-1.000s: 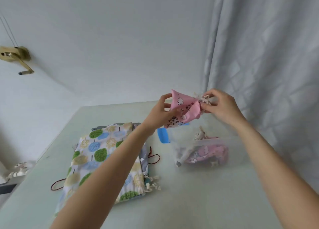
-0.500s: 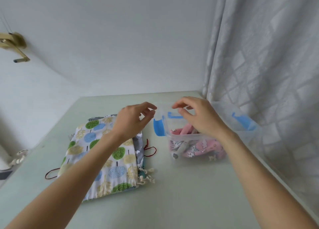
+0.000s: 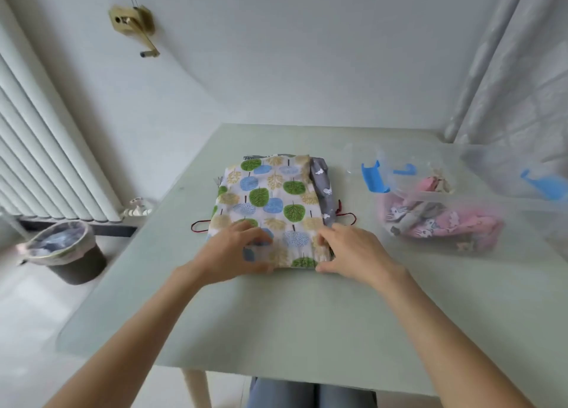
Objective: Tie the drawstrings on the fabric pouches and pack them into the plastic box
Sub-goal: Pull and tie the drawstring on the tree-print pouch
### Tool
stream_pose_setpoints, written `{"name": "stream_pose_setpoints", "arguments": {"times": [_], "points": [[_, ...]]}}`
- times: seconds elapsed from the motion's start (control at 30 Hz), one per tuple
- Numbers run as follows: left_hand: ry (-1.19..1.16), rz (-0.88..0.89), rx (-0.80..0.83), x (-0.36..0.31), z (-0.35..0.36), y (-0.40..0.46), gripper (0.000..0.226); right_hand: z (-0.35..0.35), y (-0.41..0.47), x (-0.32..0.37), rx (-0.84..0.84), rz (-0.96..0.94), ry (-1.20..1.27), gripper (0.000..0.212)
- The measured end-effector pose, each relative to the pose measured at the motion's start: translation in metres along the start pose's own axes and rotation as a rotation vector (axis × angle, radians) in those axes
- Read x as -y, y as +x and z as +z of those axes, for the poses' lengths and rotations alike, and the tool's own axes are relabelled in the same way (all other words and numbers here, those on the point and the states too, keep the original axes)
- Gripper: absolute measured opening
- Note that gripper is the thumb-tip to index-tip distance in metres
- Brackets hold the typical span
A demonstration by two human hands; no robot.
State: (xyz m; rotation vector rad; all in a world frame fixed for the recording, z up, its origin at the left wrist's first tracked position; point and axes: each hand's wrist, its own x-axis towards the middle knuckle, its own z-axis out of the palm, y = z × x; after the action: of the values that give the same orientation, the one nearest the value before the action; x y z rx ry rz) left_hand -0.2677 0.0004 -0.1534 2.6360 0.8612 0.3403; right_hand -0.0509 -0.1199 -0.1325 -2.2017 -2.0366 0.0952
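Note:
A tree-print fabric pouch lies flat on top of a pile in the middle of the table, over a grey pouch with a dark red drawstring. My left hand and my right hand rest on the pile's near edge, fingers curled onto the tree-print cloth. The clear plastic box with blue clips stands at the right and holds several pink pouches.
The pale green table ends close to me. The box lid with a blue clip leans against a curtain at the far right. A bin and a radiator stand on the left.
The pink pouch that both hands held has gone into the box. Both hands have moved left and toward me onto the tree-print pouch. The view has tilted down.

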Motion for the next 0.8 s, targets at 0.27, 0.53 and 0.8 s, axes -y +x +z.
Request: {"name": "stream_pose_setpoints", "arguments": {"times": [0.27,0.53,0.8], "points": [[-0.034,-0.299,-0.362,0.039,0.01,-0.059,0.029,0.021,-0.021,0.001,-0.166,0.069,0.244,0.016],[-0.279,-0.277,-0.243,0.043,-0.016,-0.068,0.024,0.005,-0.017,0.004,-0.399,0.084,0.229,0.013],[-0.28,-0.443,-0.325,0.066,-0.027,-0.085,0.009,0.002,-0.022,-0.007,-0.182,0.103,0.549,0.013]]}}
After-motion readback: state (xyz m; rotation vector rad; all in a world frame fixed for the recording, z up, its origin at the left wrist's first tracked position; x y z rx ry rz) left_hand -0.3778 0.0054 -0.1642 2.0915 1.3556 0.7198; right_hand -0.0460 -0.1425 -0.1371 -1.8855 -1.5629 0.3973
